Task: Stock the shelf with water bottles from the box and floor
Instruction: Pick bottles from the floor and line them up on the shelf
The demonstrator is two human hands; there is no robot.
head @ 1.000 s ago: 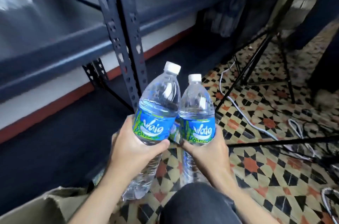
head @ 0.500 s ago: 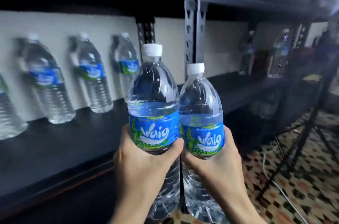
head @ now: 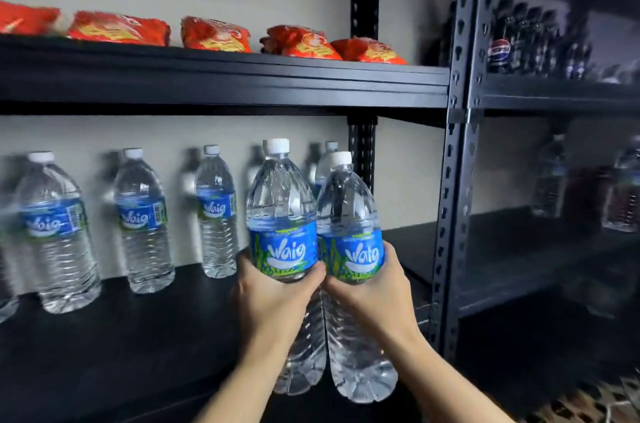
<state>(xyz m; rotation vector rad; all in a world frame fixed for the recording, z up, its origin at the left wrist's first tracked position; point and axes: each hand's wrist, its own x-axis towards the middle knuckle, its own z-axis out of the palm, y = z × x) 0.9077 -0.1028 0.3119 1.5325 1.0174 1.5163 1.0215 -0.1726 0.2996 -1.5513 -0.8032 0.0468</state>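
Head view: the left hand is clenched around the middle of one water bottle, fingers wrapped just under its blue label. The right hand grasps a second water bottle the same way. Both bottles stand upright with white caps on, their sides touching, held in front of the black shelf near its right post at about 3 o'clock from the bottles. On that shelf, along the wall from 9 to 11 o'clock of the hands, stands a row of shelved bottles, upright and spaced apart; one more shows behind the held pair. On the upper shelf at 12 o'clock lie red snack packets. At 2 o'clock, in the neighbouring rack, are dark soda bottles, blurred. A patch of patterned floor shows at 5 o'clock.
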